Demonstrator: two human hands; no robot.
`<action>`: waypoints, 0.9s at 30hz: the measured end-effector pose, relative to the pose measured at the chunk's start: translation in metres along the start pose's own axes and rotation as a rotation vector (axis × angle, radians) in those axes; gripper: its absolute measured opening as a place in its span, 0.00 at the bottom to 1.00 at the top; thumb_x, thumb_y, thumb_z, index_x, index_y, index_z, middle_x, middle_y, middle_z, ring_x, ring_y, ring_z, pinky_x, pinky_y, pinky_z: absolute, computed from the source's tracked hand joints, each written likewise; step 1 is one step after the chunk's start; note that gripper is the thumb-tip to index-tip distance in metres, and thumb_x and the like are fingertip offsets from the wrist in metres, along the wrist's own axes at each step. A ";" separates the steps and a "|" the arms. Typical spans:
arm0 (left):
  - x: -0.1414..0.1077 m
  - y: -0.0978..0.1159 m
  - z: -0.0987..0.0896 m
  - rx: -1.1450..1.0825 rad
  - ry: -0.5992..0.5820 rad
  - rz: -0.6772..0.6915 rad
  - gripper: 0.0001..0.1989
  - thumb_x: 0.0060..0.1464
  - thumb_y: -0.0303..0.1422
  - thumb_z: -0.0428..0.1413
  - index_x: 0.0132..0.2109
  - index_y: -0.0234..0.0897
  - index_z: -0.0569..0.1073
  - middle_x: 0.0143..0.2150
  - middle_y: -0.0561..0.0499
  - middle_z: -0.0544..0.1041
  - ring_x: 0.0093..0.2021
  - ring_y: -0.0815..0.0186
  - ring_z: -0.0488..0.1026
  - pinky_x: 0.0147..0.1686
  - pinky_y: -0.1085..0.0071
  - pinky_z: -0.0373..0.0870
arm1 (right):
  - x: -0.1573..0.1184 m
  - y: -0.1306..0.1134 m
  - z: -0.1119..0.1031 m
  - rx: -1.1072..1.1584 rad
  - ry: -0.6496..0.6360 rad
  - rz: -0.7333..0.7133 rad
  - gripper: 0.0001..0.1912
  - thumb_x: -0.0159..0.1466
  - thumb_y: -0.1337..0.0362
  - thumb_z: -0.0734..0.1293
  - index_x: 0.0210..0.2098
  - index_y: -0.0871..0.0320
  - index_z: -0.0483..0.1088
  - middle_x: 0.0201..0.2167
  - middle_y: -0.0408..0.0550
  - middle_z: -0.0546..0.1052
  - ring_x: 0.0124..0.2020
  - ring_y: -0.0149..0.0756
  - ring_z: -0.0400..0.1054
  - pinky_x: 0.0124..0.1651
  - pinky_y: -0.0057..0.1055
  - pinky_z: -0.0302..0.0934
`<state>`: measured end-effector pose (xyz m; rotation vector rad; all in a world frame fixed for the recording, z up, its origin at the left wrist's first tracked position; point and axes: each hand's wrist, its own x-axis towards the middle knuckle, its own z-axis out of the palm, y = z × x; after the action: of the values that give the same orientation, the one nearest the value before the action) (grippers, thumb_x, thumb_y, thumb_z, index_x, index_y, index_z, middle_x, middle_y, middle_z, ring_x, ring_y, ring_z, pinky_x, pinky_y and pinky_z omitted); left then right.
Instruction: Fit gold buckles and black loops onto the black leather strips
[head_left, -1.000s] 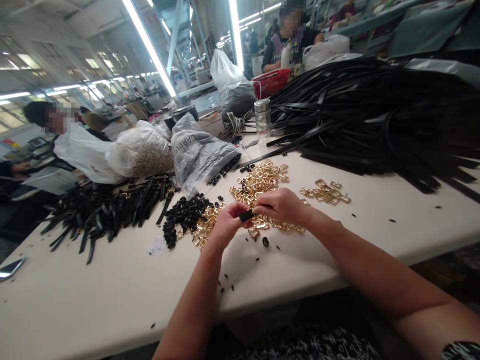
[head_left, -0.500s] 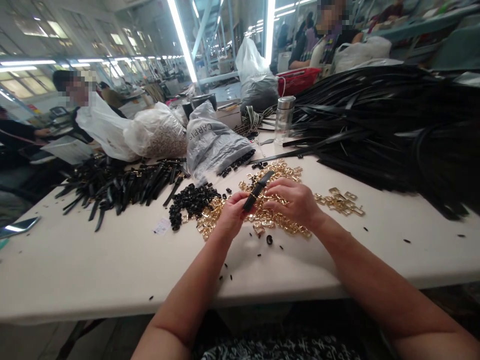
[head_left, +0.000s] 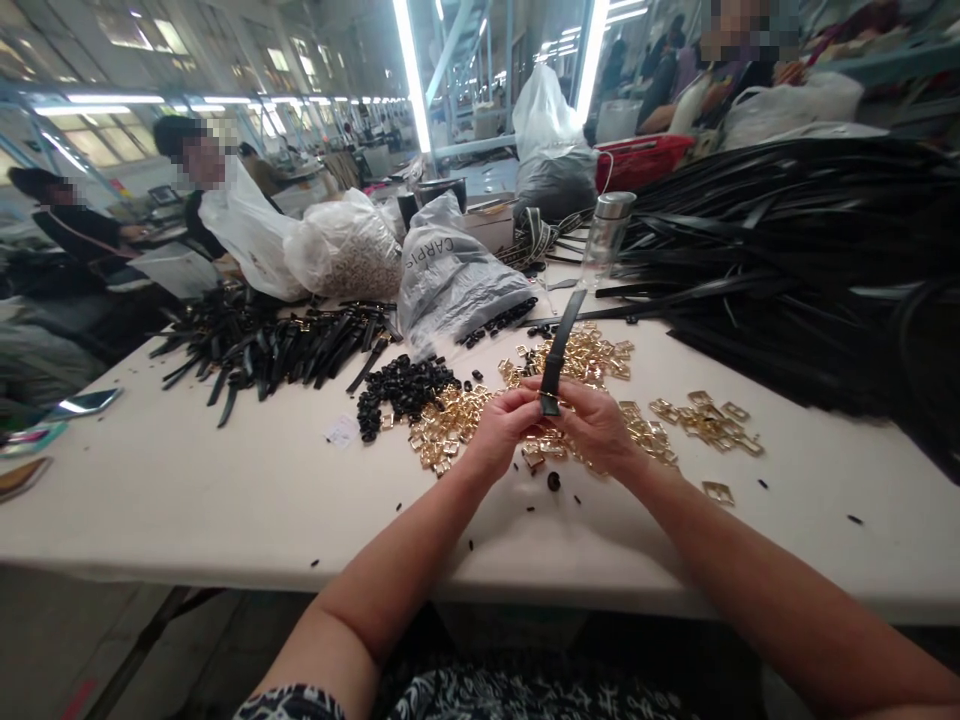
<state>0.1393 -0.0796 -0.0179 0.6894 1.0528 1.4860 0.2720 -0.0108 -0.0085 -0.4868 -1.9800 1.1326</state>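
A short black strap stands up from between my hands, with a gold buckle at its lower end. My left hand pinches that lower end from the left. The fingers of my right hand close on the same end from the right, so the two hands meet there. Beneath and around them lies a spread of gold buckles. To the left is a heap of small black loops. One black loop lies just in front of my hands.
Finished-looking black straps are piled at the left. Long black strips cover the right. Behind the buckles stand a grey plastic bag and a glass bottle. A phone lies near the table's left edge. Other people sit beyond.
My right hand, apart from the strap before, has closed on its lower end beside my left hand. The strap has swung more upright. The whole view has shifted, so things appear further right.
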 end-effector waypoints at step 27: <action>-0.030 0.021 0.002 1.624 -0.631 0.326 0.07 0.52 0.30 0.58 0.39 0.41 0.78 0.36 0.50 0.75 0.33 0.67 0.72 0.35 0.70 0.66 | 0.013 0.021 -0.014 0.392 0.190 0.182 0.17 0.63 0.52 0.66 0.30 0.62 0.69 0.22 0.41 0.72 0.18 0.20 0.61 0.20 0.20 0.56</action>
<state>0.1375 -0.1074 0.0060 2.3214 1.5071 0.2288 0.2740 0.0163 -0.0162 -0.5493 -1.5246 1.4889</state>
